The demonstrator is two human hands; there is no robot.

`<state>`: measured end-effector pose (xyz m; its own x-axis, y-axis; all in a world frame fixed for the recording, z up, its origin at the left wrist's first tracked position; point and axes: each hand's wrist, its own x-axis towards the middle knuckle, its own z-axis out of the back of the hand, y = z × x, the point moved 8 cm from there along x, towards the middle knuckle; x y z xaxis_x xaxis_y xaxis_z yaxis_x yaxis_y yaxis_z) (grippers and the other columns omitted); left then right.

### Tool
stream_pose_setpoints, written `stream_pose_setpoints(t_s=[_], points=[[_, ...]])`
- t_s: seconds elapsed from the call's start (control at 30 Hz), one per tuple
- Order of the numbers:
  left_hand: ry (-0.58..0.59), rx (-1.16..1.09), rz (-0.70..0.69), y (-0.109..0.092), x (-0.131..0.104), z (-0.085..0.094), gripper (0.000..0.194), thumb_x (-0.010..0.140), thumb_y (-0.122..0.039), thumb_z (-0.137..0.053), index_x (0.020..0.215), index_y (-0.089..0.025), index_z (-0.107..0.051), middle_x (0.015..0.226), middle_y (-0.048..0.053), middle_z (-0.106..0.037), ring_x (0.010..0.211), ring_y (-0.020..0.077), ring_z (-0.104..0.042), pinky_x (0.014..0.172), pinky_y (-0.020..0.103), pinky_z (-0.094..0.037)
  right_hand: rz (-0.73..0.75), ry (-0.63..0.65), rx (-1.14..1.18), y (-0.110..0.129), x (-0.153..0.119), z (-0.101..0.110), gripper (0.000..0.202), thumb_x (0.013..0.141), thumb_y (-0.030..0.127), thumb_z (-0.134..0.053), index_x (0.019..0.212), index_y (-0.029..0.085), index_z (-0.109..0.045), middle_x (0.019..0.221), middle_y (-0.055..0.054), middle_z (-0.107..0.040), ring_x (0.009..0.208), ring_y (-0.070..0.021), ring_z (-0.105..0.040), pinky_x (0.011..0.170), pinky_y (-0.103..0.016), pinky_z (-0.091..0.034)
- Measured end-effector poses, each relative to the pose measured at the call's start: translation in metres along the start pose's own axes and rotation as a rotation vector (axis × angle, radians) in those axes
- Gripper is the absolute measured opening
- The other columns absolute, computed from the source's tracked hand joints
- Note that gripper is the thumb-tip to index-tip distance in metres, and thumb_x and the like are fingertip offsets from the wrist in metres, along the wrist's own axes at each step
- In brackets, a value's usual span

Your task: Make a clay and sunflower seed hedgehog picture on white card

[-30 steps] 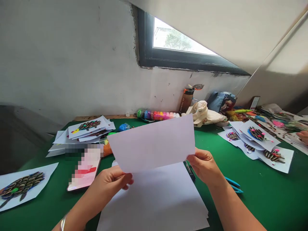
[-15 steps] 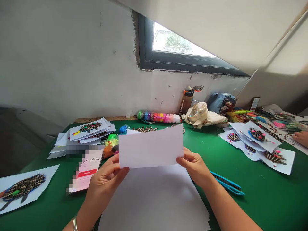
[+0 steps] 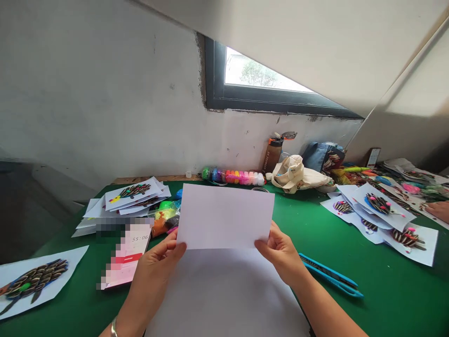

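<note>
Hands (image 3: 156,264) holding white sheet (image 3: 226,217) above larger paper (image 3: 231,299).

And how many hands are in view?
3. The left hand and right hand hold the sheet near its lower corners; a co-worker's hand shows at the picture's far right edge, partly cut off.

Paper stack (image 3: 228,299) cut off below
</note>
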<state>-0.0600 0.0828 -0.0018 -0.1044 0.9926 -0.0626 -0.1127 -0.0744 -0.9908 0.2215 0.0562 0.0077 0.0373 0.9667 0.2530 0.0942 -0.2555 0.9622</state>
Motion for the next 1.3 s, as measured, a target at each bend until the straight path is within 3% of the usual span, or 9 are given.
stream_pose_setpoints(t_s=[0.13, 0.27, 0.43, 0.57, 0.73, 0.83, 1.0, 1.13, 1.3], points=[[0.049, -0.048, 0.070, 0.012, 0.002, -0.001, 0.021, 0.071, -0.042, -0.069, 0.078, -0.022, -0.071, 0.139, 0.003, -0.046, 0.125, 0.0276, -0.044, 0.086, 0.029, -0.050, -0.188, -0.033, 0.219, -0.019, 0.000, -0.003, 0.041, 0.074, 0.033, -0.070, 0.112, 0.026, -0.057, 0.115, -0.008, -0.059, 0.103, -0.0235, -0.055, 0.092, -0.040, -0.042], [0.125, 0.007, 0.056, 0.010, -0.002, -0.005, 0.030, 0.072, -0.046, -0.067, 0.087, -0.020, -0.070, 0.135, 0.008, -0.051, 0.121, 0.0304, -0.048, 0.082, 0.029, -0.051, -0.337, -0.209, 0.359, -0.039, -0.001, 0.011, 0.058, 0.065, 0.034, -0.078, 0.116, 0.029, -0.051, 0.092, -0.001, -0.064, 0.082, -0.0167, -0.061, 0.087, -0.037, -0.047], [0.170, 0.147, -0.073, -0.006, -0.009, -0.010, 0.026, 0.070, -0.046, -0.068, 0.076, -0.021, -0.072, 0.128, 0.008, -0.056, 0.121, 0.0324, -0.047, 0.080, 0.029, -0.050, -0.361, -0.101, 0.371, -0.035, -0.003, 0.002, 0.045, 0.068, 0.038, -0.075, 0.108, 0.024, -0.060, 0.103, -0.005, -0.065, 0.096, -0.0215, -0.061, 0.091, -0.039, -0.045], [0.199, 0.232, -0.156, -0.015, -0.014, -0.015, 0.029, 0.071, -0.046, -0.066, 0.058, -0.020, -0.067, 0.118, 0.006, -0.063, 0.105, 0.0297, -0.058, 0.069, 0.026, -0.050, -0.402, 0.000, 0.368, -0.035, -0.004, -0.006, 0.033, 0.069, 0.041, -0.073, 0.088, 0.014, -0.069, 0.084, -0.010, -0.070, 0.087, -0.0276, -0.063, 0.077, -0.040, -0.048], [0.112, 0.277, -0.207, -0.022, -0.020, -0.015, 0.037, 0.070, -0.048, -0.065, 0.049, -0.018, -0.058, 0.105, 0.006, -0.067, 0.079, 0.0215, -0.062, 0.055, 0.023, -0.043, -0.406, -0.060, 0.352, -0.041, -0.001, 0.008, 0.024, 0.068, 0.039, -0.075, 0.077, 0.018, -0.067, 0.081, -0.005, -0.069, 0.076, -0.0200, -0.064, 0.069, -0.031, -0.048], [0.085, 0.275, -0.198, -0.021, -0.021, -0.016, 0.037, 0.069, -0.048, -0.066, 0.048, -0.019, -0.056, 0.085, 0.004, -0.069, 0.068, 0.0178, -0.058, 0.052, 0.022, -0.043, -0.430, -0.114, 0.373, -0.044, -0.002, 0.014, 0.032, 0.067, 0.035, -0.077, 0.093, 0.023, -0.064, 0.089, -0.002, -0.067, 0.075, -0.0143, -0.062, 0.064, -0.024, -0.047], [0.102, 0.250, -0.140, -0.019, -0.022, -0.019, 0.025, 0.067, -0.047, -0.068, 0.069, -0.022, -0.071, 0.078, 0.003, -0.070, 0.071, 0.0200, -0.061, 0.059, 0.024, -0.048, -0.471, -0.009, 0.417, -0.046, -0.004, 0.004, 0.036, 0.073, 0.041, -0.071, 0.103, 0.023, -0.063, 0.096, -0.005, -0.066, 0.076, -0.0158, -0.063, 0.061, -0.024, -0.047], [0.162, 0.123, -0.043, -0.015, -0.022, -0.026, 0.038, 0.064, -0.054, -0.067, 0.086, -0.022, -0.072, 0.086, 0.006, -0.072, 0.085, 0.0270, -0.064, 0.066, 0.030, -0.052, -0.374, 0.057, 0.344, -0.037, -0.004, 0.000, 0.025, 0.073, 0.038, -0.071, 0.085, 0.016, -0.071, 0.082, -0.008, -0.069, 0.079, -0.0203, -0.062, 0.075, -0.033, -0.048], [0.193, -0.030, 0.116, -0.006, -0.020, -0.027, 0.056, 0.060, -0.060, -0.068, 0.097, -0.019, -0.068, 0.080, 0.007, -0.072, 0.078, 0.0277, -0.066, 0.063, 0.034, -0.053, -0.312, 0.147, 0.292, -0.026, -0.005, -0.008, 0.031, 0.071, 0.041, -0.071, 0.092, 0.019, -0.073, 0.088, -0.008, -0.071, 0.087, -0.0252, -0.062, 0.084, -0.040, -0.044]])
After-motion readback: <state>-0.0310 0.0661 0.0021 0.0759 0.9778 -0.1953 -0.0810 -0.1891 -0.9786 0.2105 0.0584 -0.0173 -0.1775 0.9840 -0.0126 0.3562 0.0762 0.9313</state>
